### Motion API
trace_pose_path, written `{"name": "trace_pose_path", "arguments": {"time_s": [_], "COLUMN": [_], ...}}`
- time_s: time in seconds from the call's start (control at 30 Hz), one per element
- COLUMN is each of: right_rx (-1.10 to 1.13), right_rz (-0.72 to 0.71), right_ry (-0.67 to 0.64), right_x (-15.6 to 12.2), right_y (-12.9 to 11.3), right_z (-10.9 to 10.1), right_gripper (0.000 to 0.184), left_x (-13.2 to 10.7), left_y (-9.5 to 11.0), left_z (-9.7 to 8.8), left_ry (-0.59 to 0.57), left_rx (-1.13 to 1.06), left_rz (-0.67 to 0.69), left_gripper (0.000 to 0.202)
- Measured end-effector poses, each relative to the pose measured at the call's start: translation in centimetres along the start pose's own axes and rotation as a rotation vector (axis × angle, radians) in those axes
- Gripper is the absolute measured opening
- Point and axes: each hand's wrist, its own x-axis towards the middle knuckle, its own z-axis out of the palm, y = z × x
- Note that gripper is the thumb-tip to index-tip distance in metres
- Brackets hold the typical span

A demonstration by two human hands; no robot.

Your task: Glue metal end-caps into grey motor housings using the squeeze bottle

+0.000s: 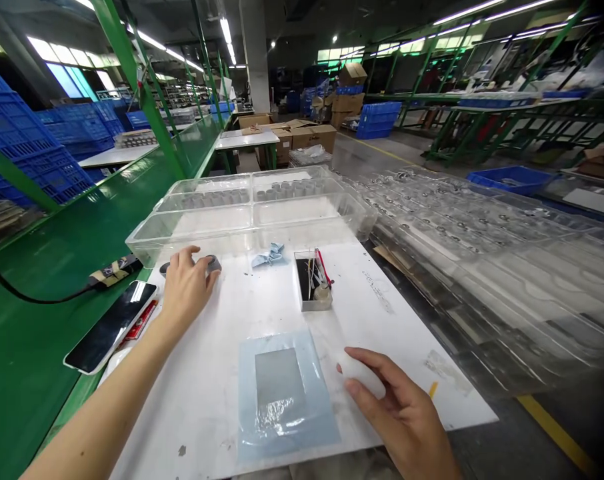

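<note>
My left hand [186, 288] reaches forward over the white table [222, 313] and closes its fingers on a small grey ring-shaped part [213, 264]. A second dark round part [165, 269] lies just left of that hand. My right hand [397, 410] rests near the table's front right with its fingers stretched out and apart, holding nothing. It sits just right of a pale blue sheet [282, 393] with a grey square in its middle.
A clear plastic tray [242, 220] with rows of small grey cylinders stands at the back of the table. Before it lie a crumpled blue scrap [269, 256] and a small clear box [313, 281] holding swabs and a bottle. A phone [111, 327] lies at the left edge beside a green conveyor [57, 267]. Stacked clear trays [482, 267] fill the right.
</note>
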Motion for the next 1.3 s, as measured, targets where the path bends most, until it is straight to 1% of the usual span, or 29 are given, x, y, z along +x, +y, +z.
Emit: {"name": "trace_pose_path", "arguments": {"time_s": [0.07,0.13,0.17,0.23,0.3,0.33,0.37,0.4,0.43,0.5,0.53,0.6,0.67,0.7,0.77,0.83,0.9,1.03,1.17,1.3], "right_rx": [0.078,0.147,0.178,0.227,0.258,0.258,0.247,0.230,0.216,0.213,0.224,0.239,0.208,0.181,0.130,0.106,0.105,0.096,0.070,0.058], "right_rz": [0.079,0.125,0.138,0.158,0.171,0.170,0.161,0.145,0.123,0.053,0.007,-0.110,-0.245,-0.306,-0.405,-0.475,-0.517,-0.545,-0.526,-0.506], "right_ry": [0.025,0.041,0.056,0.088,0.112,0.121,0.132,0.143,0.156,0.174,0.177,0.148,0.095,0.074,0.053,0.049,0.029,0.024,0.039,0.045], "right_x": [-0.4,-0.8,-1.0,-1.2,-1.4,-1.4,-1.3,-1.3,-1.2,-1.0,-1.0,-0.9,-1.0,-1.1,-1.4,-1.7,-1.9,-1.7,-1.1,-0.9], "right_y": [-0.5,-0.8,-0.8,-0.8,-0.7,-0.6,-0.5,-0.4,-0.2,0.4,0.7,1.2,1.6,1.8,1.8,1.6,1.4,0.9,0.8,0.8], "right_z": [0.0,-0.1,-0.2,-0.5,-0.8,-0.9,-1.1,-1.2,-1.3,-1.2,-1.0,-0.6,0.0,0.3,0.9,1.4,2.0,2.8,3.3,3.5], "right_gripper": [0.044,0.046,0.045,0.044,0.042,0.040,0.038,0.036,0.034,0.029,0.026,0.019,0.014,0.013,0.017,0.024,0.028,0.026,0.026,0.026], "left_x": [0.7,-0.4,-1.7,-5.1,-9.4,-11.4,-13.4,-15.0,-16.3,-18.0,-18.4,-18.9,-19.2,-19.4,-19.7,-20.0,-20.1,-20.1,-20.2,-20.2], "left_y": [-0.5,0.1,0.7,1.9,2.9,3.3,3.5,3.6,3.6,3.5,3.4,3.2,3.1,3.0,3.0,2.9,2.8,2.2,1.9,2.8], "left_z": [0.1,-0.1,-0.2,-0.5,-0.7,-0.7,-0.6,-0.4,-0.1,0.5,0.8,1.3,1.7,1.8,1.8,1.6,1.5,1.3,1.1,1.2], "left_ry": [-0.011,-0.046,-0.070,-0.155,-0.288,-0.352,-0.422,-0.483,-0.549,-0.624,-0.637,-0.615,-0.572,-0.550,-0.518,-0.525,-0.537,-0.548,-0.584,-0.548], "left_rx": [0.043,0.043,0.028,-0.026,-0.132,-0.225,-0.424,-0.566,-0.650,-0.760,-0.789,-0.827,-0.793,-0.756,-0.688,-0.651,-0.617,-0.573,-0.572,-0.594], "left_rz": [0.017,0.011,0.000,-0.052,-0.095,-0.122,-0.225,-0.316,-0.383,-0.486,-0.510,-0.517,-0.475,-0.440,-0.384,-0.361,-0.343,-0.283,-0.328,-0.359], "left_gripper": [0.021,0.011,0.014,0.025,0.033,0.033,0.038,0.048,0.047,0.041,0.038,0.039,0.040,0.037,0.033,0.035,0.037,0.035,0.040,0.036]}}
